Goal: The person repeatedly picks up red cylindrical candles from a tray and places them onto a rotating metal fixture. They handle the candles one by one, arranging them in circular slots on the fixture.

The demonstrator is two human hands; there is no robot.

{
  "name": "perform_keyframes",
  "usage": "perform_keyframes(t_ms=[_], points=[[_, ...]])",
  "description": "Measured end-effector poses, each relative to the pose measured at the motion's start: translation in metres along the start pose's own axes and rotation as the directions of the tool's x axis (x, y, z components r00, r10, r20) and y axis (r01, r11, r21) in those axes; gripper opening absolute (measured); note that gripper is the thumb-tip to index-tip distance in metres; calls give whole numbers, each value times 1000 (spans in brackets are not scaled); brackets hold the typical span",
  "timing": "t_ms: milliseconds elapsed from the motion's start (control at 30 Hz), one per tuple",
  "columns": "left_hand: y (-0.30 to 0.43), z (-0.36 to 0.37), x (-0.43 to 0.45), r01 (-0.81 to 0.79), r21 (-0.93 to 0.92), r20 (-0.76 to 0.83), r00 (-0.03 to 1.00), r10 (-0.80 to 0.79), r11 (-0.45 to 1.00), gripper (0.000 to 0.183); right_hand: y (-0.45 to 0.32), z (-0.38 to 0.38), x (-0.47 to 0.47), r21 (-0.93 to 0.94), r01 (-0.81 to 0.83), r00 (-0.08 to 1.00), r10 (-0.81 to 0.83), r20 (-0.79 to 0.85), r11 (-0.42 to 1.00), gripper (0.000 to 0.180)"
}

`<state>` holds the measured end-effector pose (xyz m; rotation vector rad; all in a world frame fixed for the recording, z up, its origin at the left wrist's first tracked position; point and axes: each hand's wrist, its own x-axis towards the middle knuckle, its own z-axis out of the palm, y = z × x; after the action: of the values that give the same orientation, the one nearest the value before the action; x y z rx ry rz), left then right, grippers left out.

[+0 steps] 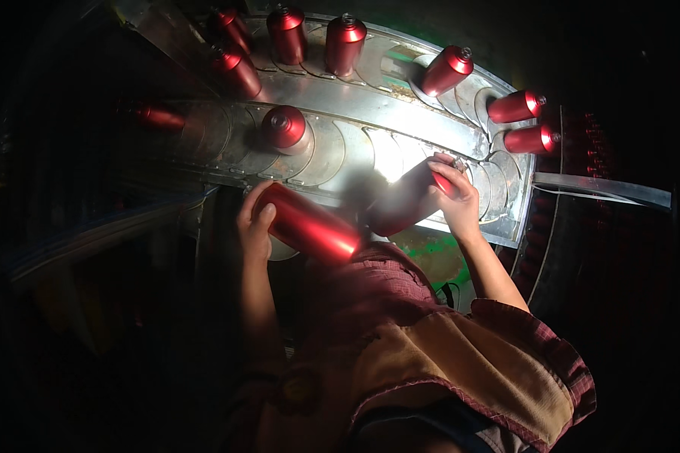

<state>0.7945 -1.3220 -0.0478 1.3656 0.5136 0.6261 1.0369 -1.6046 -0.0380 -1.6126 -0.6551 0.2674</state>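
My left hand (256, 221) grips a red metallic bottle (311, 223) near its neck end, with the base pointing down and to the right over my lap. My right hand (456, 189) holds a second red bottle (408, 198) by its shoulder and neck. That bottle's body is mostly in shadow and slants down to the left. The bases of the two bottles come close together; whether they touch I cannot tell. Both are held over the near edge of a conveyor of overlapping metal plates (326, 153). On its near lane stands another red bottle (283, 127), upright.
Several red bottles, one of them a far-lane bottle (345, 48), stand along the curved far lane. A flat metal divider (374, 107) separates the lanes. At the right, a metal bar (600, 188) juts outward past dim rows of red bottles (595, 141). A dim bottle (161, 117) stands far left.
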Motion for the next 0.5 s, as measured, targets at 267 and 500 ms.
perform_keyframes(t_ms=[267,500], points=[[-57,239,57,-707,655,505,672,541,267,38,83,-33,1,-548,159,904,-344,-253,821,45],[7,161,89,-678,603,183,631,753,421,41,117,-96,-28,-599,96,940,-270,-208,795,44]])
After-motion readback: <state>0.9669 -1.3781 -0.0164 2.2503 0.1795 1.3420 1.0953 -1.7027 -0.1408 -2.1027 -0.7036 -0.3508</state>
